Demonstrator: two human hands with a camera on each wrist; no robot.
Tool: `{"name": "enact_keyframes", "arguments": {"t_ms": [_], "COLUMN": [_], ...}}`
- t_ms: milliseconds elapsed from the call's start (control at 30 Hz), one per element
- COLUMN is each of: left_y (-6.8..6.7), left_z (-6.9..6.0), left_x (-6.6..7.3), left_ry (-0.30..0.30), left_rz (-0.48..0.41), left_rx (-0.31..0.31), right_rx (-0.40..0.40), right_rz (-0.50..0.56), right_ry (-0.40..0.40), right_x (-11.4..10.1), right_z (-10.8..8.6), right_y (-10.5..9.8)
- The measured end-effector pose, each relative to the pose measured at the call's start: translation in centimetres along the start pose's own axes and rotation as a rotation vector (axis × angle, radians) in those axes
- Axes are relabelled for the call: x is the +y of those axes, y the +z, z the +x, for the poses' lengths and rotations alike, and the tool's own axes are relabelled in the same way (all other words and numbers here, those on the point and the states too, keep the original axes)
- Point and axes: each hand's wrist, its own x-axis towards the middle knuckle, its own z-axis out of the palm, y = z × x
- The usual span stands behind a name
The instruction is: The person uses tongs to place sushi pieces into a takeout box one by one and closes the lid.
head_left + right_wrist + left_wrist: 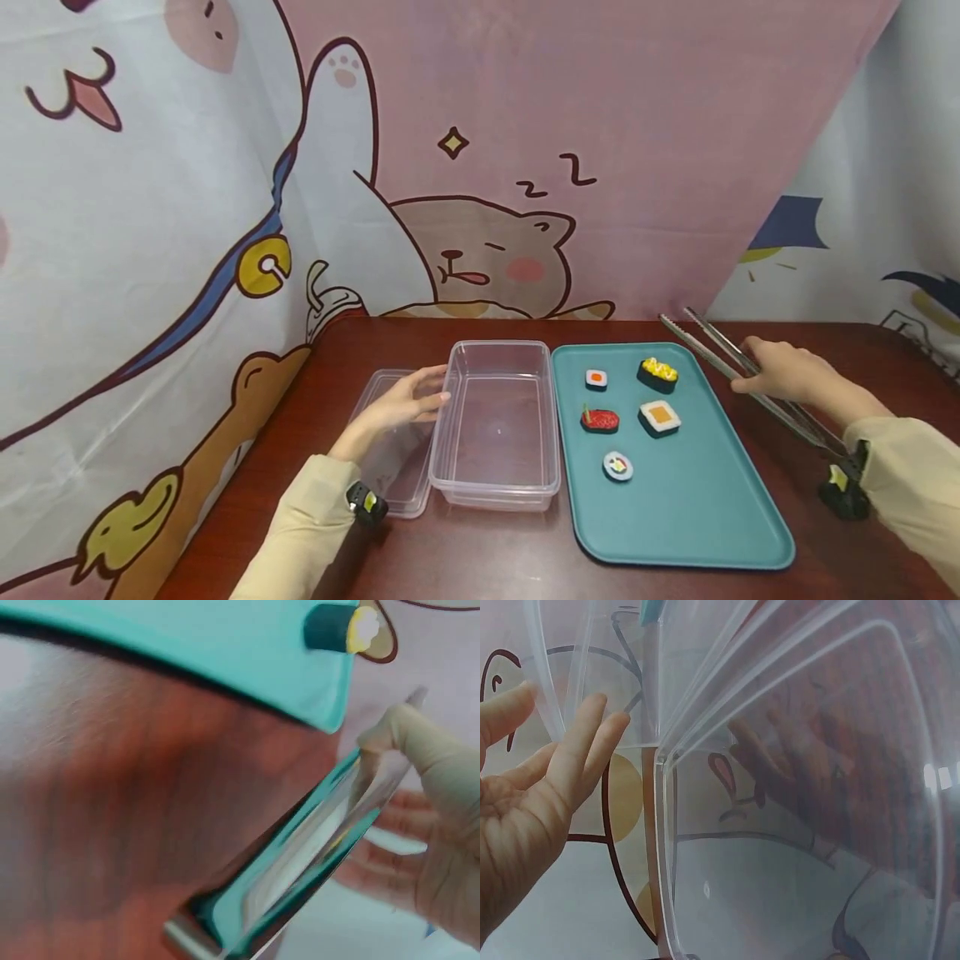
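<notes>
Beside the left wall of a clear plastic container (495,429), my left hand (401,404) touches its rim, fingers fairly straight and thumb at the edge. In the left wrist view, the hand (544,780) shows near the transparent rim (547,675). A clear lid (405,475) lies flat under the left forearm. My right hand (791,375) holds metal tongs (720,354) around the middle, thumb on one side and fingers on the other. The tongs' arms are spread, tips toward the back, close to the tray's right edge. Close up, the right wrist view shows the tongs (292,862).
A teal tray (697,508) stands right of the container. On it are a corn-topped sushi (657,375), a square sushi (660,418), a red-topped sushi (600,420), a small roll (596,380) and a round roll (617,467). A cartoon cloth (637,100) hangs behind the table.
</notes>
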Motion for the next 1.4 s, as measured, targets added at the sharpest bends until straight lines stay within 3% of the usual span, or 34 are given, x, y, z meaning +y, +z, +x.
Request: {"name": "enact_keyframes", "arguments": {"t_ms": [133,433,700,1000,1200,1400], "left_y": [0.0,0.1,0.3,0.0,0.1,0.0], "left_z": [0.0,0.1,0.3,0.1,0.0,-0.1], "left_x": [-0.1,-0.3,-0.5,-0.4,-0.4,-0.4], "left_ry": [0.000,0.021,0.017,0.031,0.028,0.026], "left_rz": [-0.004,-0.033,-0.045,-0.024,-0.027,-0.034], "left_rx": [0.002,-0.010,-0.023,-0.013,-0.014,-0.011], "right_rx": [0.031,0.000,-0.012,0.099,0.150,0.267], "right_rz": [-0.067,-0.189,-0.213,-0.312,-0.326,-0.319], "right_ry": [-0.138,-0.311,-0.359,-0.436,-0.450,-0.494], "right_x": [-2.0,-6.0,-7.1,-8.2,-8.3,-8.5], "right_z": [0.6,0.9,0.9,0.9,0.8,0.7], "right_y": [-0.7,-0.8,-0.8,-1.1,-1.1,-1.7]}}
